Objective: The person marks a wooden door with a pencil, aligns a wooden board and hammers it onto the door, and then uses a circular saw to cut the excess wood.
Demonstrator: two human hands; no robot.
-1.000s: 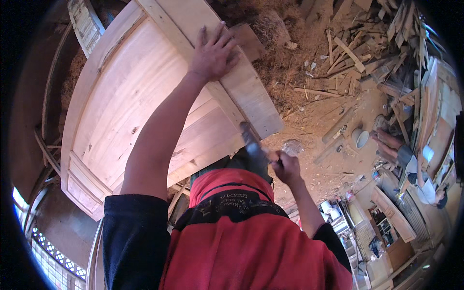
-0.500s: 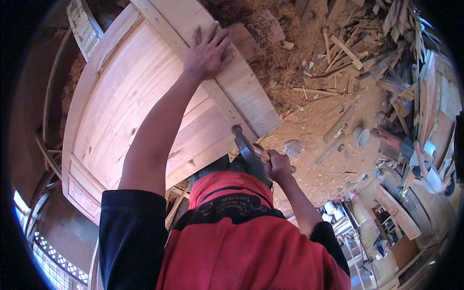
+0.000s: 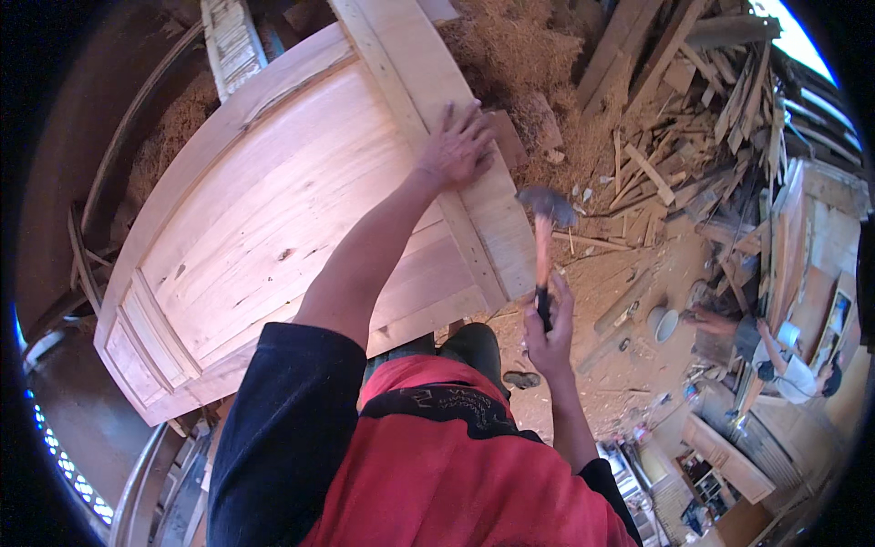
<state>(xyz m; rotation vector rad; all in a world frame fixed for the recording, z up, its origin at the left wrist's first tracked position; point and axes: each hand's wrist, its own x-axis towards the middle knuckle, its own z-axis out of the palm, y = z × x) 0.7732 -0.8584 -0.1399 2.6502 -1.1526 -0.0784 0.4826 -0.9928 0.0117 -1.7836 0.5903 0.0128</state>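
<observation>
A large pale wooden door panel [image 3: 301, 191] lies in front of me, with a raised frame strip [image 3: 387, 68] and a wide board [image 3: 497, 214] along its right side. My left hand [image 3: 456, 150] rests flat on that side, fingers spread across the board. In my right hand [image 3: 550, 333] is a hammer [image 3: 544, 246], gripped by the black end of its wooden handle. Its dark head is raised just off the board's right edge, slightly blurred, and touches nothing that I can see.
Scrap wood [image 3: 652, 173] is heaped at the far right, beside sawdust [image 3: 519, 55]. A white bucket [image 3: 663, 324] stands on the dirt floor. Another person [image 3: 788, 374] works at the right, close to long boards. A weathered plank [image 3: 232, 46] lies beyond the panel.
The hammer has come up and away from the panel's near right corner, its head now pointing away from me. My left hand stays on the board. The whole view has shifted.
</observation>
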